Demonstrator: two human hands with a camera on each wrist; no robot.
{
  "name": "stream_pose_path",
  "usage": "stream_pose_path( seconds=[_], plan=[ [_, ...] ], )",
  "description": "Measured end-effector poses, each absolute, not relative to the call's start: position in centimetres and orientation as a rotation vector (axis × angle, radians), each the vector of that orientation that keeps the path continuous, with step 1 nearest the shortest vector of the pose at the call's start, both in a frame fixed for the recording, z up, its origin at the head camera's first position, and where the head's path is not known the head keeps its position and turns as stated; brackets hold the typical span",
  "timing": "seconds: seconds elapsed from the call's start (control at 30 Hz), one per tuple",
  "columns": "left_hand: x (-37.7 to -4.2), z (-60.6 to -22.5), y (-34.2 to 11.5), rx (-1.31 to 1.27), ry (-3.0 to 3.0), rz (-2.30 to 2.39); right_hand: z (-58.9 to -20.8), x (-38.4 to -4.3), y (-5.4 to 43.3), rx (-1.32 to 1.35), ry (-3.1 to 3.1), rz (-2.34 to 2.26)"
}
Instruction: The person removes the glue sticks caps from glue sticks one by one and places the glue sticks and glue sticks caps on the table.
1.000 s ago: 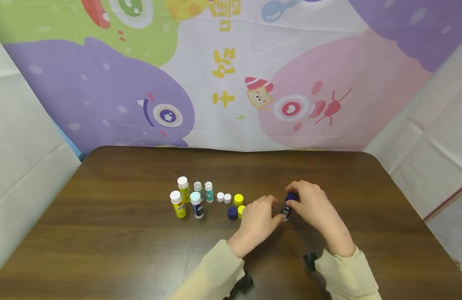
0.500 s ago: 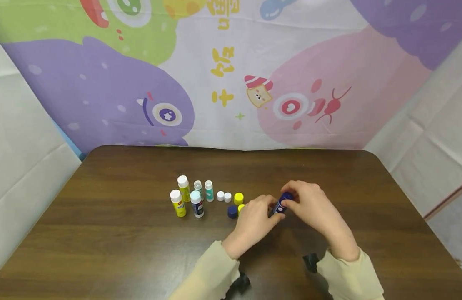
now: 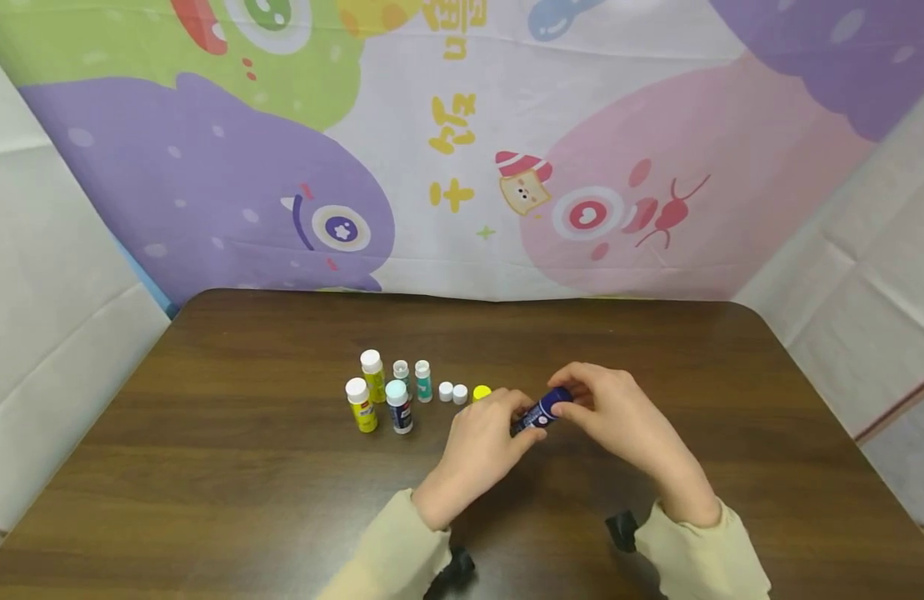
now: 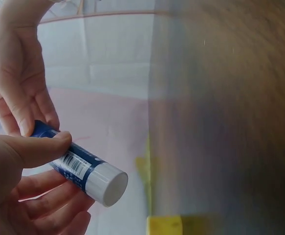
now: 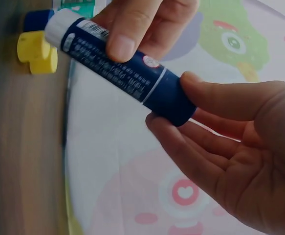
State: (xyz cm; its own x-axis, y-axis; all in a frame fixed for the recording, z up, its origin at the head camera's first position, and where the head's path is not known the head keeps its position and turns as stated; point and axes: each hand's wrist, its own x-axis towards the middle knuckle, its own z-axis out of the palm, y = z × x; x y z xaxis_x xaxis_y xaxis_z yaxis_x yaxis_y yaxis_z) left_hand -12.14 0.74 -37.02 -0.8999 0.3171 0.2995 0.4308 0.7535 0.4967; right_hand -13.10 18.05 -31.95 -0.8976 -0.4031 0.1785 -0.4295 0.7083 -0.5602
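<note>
A dark blue glue stick (image 5: 113, 66) with a white base hangs tilted between both hands, its cap end toward the right hand. My left hand (image 3: 480, 442) grips the barrel, thumb across the barcode label in the left wrist view. My right hand (image 3: 619, 421) pinches the dark blue cap (image 5: 170, 100) between thumb and fingers. The cap sits on the barrel, with a thin white line at their seam. Below the left hand, yellow caps (image 5: 33, 46) and a blue cap (image 5: 38, 20) lie on the table, mostly hidden in the head view.
Left of the hands stand several glue sticks: yellow ones (image 3: 362, 408) with white caps, a dark blue one (image 3: 400, 410) with a pale cap, and teal ones (image 3: 424, 383) without caps. Two white caps (image 3: 453, 392) lie beside them on the brown table (image 3: 244, 492). A printed cloth (image 3: 462, 258) hangs behind.
The glue stick has gone from nearly upright at the table to raised and tilted, moving left. The left hand has closed round its barrel; the right has kept its pinch on the cap.
</note>
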Motion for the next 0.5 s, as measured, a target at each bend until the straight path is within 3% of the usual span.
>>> stream_pose_path(
  seconds=[0.5],
  plan=[
    [-11.5,-37.2,-2.6,-0.548,-2.740,-0.738,-33.4,-13.2,15.3,0.855,-2.750,1.083]
  ],
)
